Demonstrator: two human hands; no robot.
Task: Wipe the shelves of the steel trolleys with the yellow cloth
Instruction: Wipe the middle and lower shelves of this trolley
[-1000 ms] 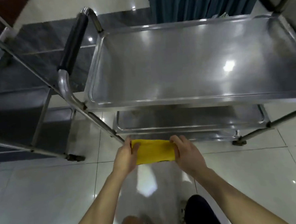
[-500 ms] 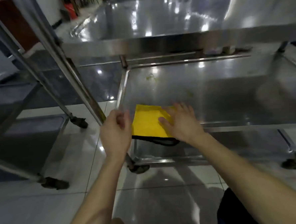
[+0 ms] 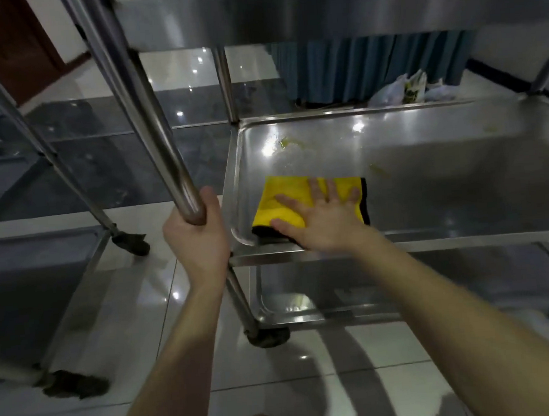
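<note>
The right hand (image 3: 323,219) lies flat, fingers spread, pressing the yellow cloth (image 3: 285,204) onto the middle shelf (image 3: 441,178) at its near-left corner — an open palm spreads pressure for wiping. The left hand (image 3: 196,236) is clenched round the slanted post (image 3: 152,119), likely to steady the trolley. Yellowish smears (image 3: 287,142) lie farther back — probably the next target.

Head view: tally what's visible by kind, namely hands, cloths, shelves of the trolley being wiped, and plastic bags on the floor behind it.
Hands: 2 (left hand, right hand)
Yellow cloth: 1
Shelves of this trolley: 3 (top shelf, middle shelf, bottom shelf)
Plastic bags: about 3, bunched together
Total: about 9
</note>
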